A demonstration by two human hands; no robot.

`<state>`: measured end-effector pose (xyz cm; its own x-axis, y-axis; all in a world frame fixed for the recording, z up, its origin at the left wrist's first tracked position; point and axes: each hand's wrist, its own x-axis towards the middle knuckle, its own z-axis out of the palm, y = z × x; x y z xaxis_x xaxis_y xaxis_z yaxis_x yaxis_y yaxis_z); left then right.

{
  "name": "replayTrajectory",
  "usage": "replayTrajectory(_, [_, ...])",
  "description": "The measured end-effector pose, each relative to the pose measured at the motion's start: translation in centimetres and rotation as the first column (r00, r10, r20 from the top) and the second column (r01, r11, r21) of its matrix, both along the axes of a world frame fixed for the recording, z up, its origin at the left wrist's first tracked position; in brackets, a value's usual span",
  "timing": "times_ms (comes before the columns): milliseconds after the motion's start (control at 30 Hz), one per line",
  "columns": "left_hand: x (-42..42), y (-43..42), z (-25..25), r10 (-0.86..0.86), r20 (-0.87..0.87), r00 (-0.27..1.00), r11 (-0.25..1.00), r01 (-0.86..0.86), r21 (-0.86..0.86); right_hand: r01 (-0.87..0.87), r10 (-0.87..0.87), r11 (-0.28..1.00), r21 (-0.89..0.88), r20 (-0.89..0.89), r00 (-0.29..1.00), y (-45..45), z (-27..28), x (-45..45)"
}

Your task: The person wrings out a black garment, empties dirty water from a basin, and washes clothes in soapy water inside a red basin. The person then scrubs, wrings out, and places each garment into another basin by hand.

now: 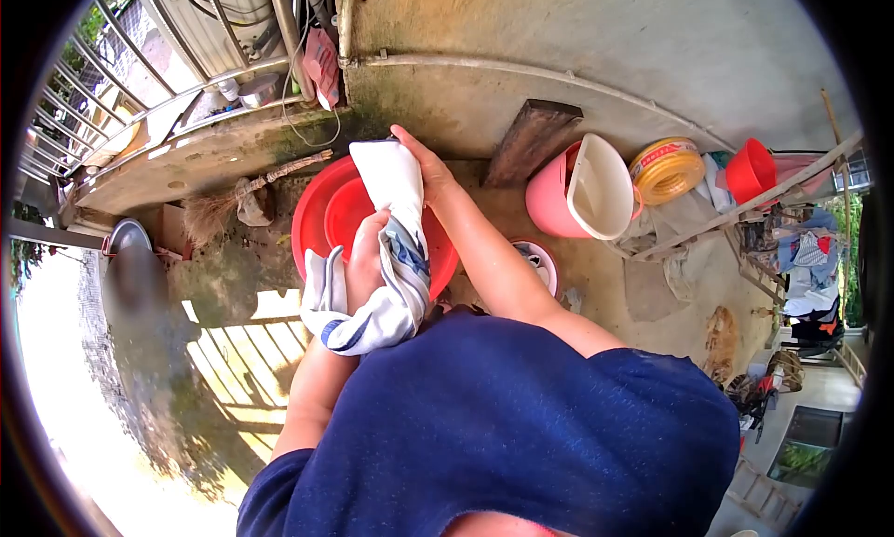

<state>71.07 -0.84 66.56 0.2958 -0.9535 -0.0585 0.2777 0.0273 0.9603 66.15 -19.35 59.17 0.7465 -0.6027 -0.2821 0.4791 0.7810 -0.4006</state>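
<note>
A white cloth with grey and blue parts is bunched and twisted above a red basin. My left hand is closed around its middle, with one end of the cloth draped over the wrist and forearm. At the far, white end, my right hand grips the cloth from the right side, its fingers partly hidden behind it. A smaller red basin shows inside the larger one, beneath the cloth.
Right of the basin stand a pink bucket, a dark wooden board, a coiled yellow hose and a red bucket. A straw broom lies at the left by the low wall. An animal lies at the right.
</note>
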Motion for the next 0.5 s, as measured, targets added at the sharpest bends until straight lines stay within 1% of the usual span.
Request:
replayTrajectory(33, [0.6, -0.1, 0.9, 0.001, -0.002, 1.0, 1.0, -0.001, 0.002, -0.088, 0.022, 0.955, -0.283, -0.228, 0.973, -0.3, 0.4, 0.5])
replayTrajectory(67, [1.2, -0.6, 1.8, -0.079, -0.019, 0.997, 0.997, 0.08, 0.012, -0.23, -0.024, 0.826, -0.514, -0.44, 0.898, -0.7, 0.5, 0.9])
replayTrajectory(100, [1.6, -0.8, 2.0, -0.159, -0.039, 0.987, 0.987, 0.159, 0.02, -0.233, -0.022, 0.827, -0.512, -0.443, 0.896, -1.1, 0.0, 1.3])
replayTrajectory(133, [1.8, -0.6, 1.5, -0.076, 0.34, 0.937, 0.995, 0.092, -0.031, -0.364, -0.236, 0.628, -0.688, -0.614, 0.753, -1.4, -1.0, 1.7])
replayTrajectory(167, [2.3, -0.8, 0.5, -0.069, 0.397, 0.915, 0.997, 0.078, -0.006, -0.533, -0.481, 0.397, -0.747, -0.664, 0.573, -1.0, -1.5, 2.1])
replayTrajectory(200, [2.8, -0.7, 0.0, -0.057, 0.424, 0.904, 0.996, 0.081, -0.04, -0.49, -0.616, 0.347, -0.8, -0.588, 0.524, -0.8, -1.9, 2.9])
replayTrajectory(233, [3.1, -1.1, 0.3, -0.041, 0.451, 0.891, 0.993, 0.085, -0.078, -0.489, -0.619, 0.345, -0.801, -0.586, 0.523, -1.0, -1.3, 3.5])
replayTrajectory(267, [4.4, -2.8, -2.7, -0.185, -0.117, 0.976, 0.977, 0.195, 0.081, -0.581, -0.665, 0.324, -0.746, -0.617, 0.42, -1.1, -0.2, 4.0])
replayTrajectory(300, [5.8, -4.6, -5.7, -0.016, -0.637, 0.771, 0.939, 0.231, 0.256, -0.667, -0.704, 0.321, -0.672, -0.641, 0.306, -0.7, 0.8, 4.2])
replayTrajectory(333, [6.7, -5.0, -7.3, 0.214, -0.664, 0.716, 0.965, -0.05, 0.257, -0.7, -0.699, 0.299, -0.648, -0.649, 0.302, -0.3, 2.1, 4.3])
replayTrajectory(367, [7.6, -5.5, -8.9, 0.389, -0.676, 0.626, 0.918, -0.322, 0.231, -0.732, -0.694, 0.276, -0.623, -0.655, 0.297, 0.0, 3.3, 4.6])
replayTrajectory(400, [8.1, -5.3, -7.9, 0.335, -0.675, 0.658, 0.938, -0.3, 0.173, -0.786, -0.671, 0.263, -0.56, -0.692, 0.268, 0.2, 3.7, 5.4])
replayTrajectory(433, [7.9, -5.6, -6.1, 0.33, -0.675, 0.661, 0.942, -0.279, 0.187, -0.834, -0.647, 0.244, -0.496, -0.724, 0.241, 0.5, 3.9, 6.3])
replayTrajectory(500, [7.3, -6.5, -4.0, 0.196, -0.602, 0.774, 0.978, -0.202, 0.057, -0.849, -0.554, 0.273, -0.452, -0.795, 0.245, 2.3, 5.7, 7.4])
